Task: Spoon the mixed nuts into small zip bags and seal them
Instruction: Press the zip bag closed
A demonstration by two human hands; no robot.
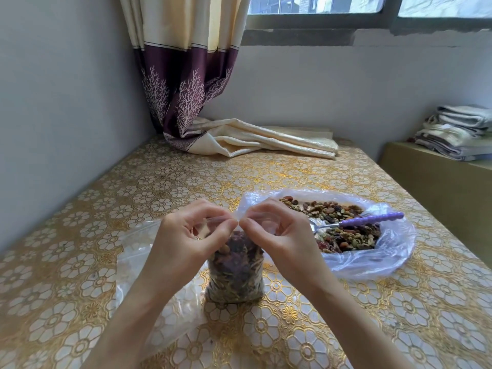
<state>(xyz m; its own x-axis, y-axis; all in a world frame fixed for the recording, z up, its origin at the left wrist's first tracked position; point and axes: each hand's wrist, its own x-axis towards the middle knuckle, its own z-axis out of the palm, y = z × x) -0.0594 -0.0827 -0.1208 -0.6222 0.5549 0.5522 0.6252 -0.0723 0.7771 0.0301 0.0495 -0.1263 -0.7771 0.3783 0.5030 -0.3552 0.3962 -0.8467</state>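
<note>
Corner of a room with grey walls and a window at upper right; a table (pixel 80 235) covered in a gold-and-white floral-patterned cloth fills the foreground. Item: small zip bag (pixel 235 272), clear plastic, standing upright on the table near its front edge, directly before the person and between the two forearms. Contents: mixed nuts and dried fruit, dark red, brown and tan pieces, filling the bag for most of its height; the lower body bulges round and full, the upper part narrows to a flat strip at the mouth. Left hand (pixel 186 235): fingers curled, thumb and fingertips pinching the left portion of the bag's top strip. Right hand (pixel 277 230): fingers curled likewise, thumb and forefinger pinching the right portion of the same strip; the two thumbs nearly meet at the middle. Whether the strip is fully closed cannot be told. Item: large clear plastic bag (pixel 372 259), lying open just right of the right hand, spread flat with a heap of loose mixed nuts (pixel 343 211) in green, brown, tan and red. Item: spoon (pixel 356 222), metal bowl, purple handle, lying across the heap with the handle pointing right. Item: flat clear plastic sheet or bags (pixel 138 262), under the left forearm. Background: cream-and-purple curtain (pixel 186 75), its hem trailing on the table's far end; folded textiles (pixel 458 131) stacked on a low surface at far right.
</note>
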